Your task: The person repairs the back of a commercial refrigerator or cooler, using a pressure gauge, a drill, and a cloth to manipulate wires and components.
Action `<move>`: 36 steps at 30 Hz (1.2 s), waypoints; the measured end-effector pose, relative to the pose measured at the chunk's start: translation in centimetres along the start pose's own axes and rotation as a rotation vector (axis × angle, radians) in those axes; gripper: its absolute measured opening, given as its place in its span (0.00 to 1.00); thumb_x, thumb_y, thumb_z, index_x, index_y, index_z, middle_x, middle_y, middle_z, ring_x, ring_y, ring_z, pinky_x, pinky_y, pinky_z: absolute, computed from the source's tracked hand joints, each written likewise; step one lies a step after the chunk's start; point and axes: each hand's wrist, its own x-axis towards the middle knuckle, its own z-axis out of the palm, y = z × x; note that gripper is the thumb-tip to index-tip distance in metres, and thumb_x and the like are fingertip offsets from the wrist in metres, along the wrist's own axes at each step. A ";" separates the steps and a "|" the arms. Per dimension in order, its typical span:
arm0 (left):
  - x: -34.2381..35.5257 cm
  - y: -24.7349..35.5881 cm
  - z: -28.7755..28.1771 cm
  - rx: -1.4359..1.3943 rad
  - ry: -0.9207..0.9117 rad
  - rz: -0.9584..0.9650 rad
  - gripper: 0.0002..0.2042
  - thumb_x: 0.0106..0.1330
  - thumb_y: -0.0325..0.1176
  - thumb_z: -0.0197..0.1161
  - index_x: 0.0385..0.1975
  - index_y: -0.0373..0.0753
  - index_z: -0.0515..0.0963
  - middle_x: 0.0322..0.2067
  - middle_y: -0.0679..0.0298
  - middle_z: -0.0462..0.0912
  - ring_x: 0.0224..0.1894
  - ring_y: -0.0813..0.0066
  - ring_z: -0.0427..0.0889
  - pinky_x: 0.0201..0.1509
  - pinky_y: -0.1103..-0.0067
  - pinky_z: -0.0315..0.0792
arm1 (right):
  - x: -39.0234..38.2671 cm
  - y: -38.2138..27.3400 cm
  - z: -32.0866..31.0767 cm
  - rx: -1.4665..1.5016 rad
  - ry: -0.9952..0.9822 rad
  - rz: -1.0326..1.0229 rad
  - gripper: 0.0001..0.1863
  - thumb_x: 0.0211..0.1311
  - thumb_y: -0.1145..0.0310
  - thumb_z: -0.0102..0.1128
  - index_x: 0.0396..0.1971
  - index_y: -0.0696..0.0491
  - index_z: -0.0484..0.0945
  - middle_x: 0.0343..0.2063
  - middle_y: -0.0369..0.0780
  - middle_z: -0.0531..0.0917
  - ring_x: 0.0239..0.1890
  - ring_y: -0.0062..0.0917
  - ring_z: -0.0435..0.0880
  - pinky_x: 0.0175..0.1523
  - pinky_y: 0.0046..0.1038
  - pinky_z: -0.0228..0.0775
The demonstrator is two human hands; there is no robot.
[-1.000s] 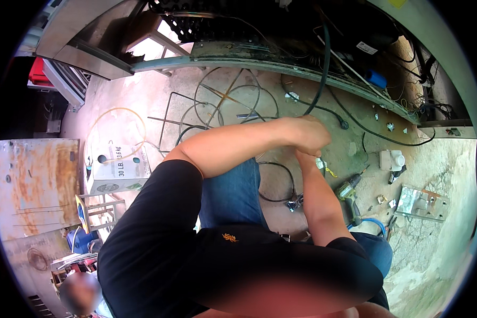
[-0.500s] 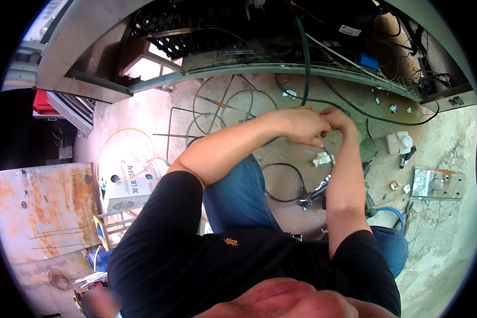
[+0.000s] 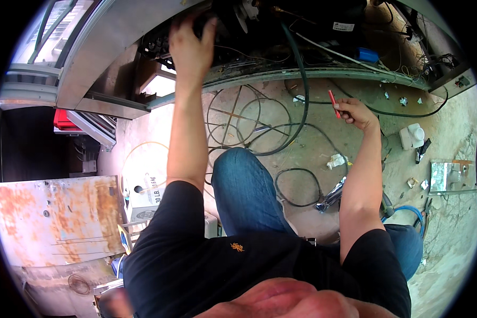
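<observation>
My left hand reaches up into the dark opening of a metal-framed machine. Its thumb stands apart from the fingers, and I see nothing held there; the fingertips are close to dark parts, contact unclear. Over the floor, to the right, my right hand pinches a slim red stick-shaped thing, tilted and pointing up. What kind of thing it is does not show. A thick dark hose hangs out of the machine between my hands and curves across the floor.
Looped thin tubes and a wire rack lie below the frame. A coiled black cable, silver-wrapped piece, white plastic part and metal plate lie right. At left are a white box and rusty panel.
My hands, close together before, are now apart. The left has gone up and left into the machine; the right has moved right, and the red thing now shows in it. The view has shifted slightly.
</observation>
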 end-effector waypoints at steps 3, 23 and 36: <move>3.1 -8.3 2.4 0.161 -0.134 0.095 0.23 0.75 0.50 0.59 0.58 0.37 0.78 0.58 0.42 0.79 0.61 0.40 0.76 0.66 0.57 0.69 | 0.0 -0.2 0.1 0.024 0.005 -0.031 0.09 0.68 0.61 0.67 0.34 0.49 0.80 0.26 0.27 0.78 0.23 0.07 0.65 0.23 0.14 0.49; 13.6 -13.1 10.2 0.316 -0.315 0.420 0.25 0.77 0.50 0.53 0.64 0.38 0.74 0.63 0.48 0.76 0.67 0.44 0.72 0.72 0.58 0.63 | 0.2 0.7 0.2 0.032 0.143 -0.046 0.09 0.66 0.61 0.69 0.32 0.50 0.80 0.24 0.28 0.81 0.21 0.08 0.70 0.23 0.15 0.58; 13.9 -12.1 10.3 0.326 -0.365 0.432 0.25 0.77 0.50 0.53 0.64 0.38 0.74 0.63 0.48 0.77 0.67 0.44 0.72 0.72 0.58 0.63 | 1.0 1.4 -0.5 -0.005 0.164 -0.048 0.10 0.66 0.61 0.69 0.35 0.51 0.82 0.24 0.29 0.81 0.23 0.09 0.71 0.26 0.16 0.61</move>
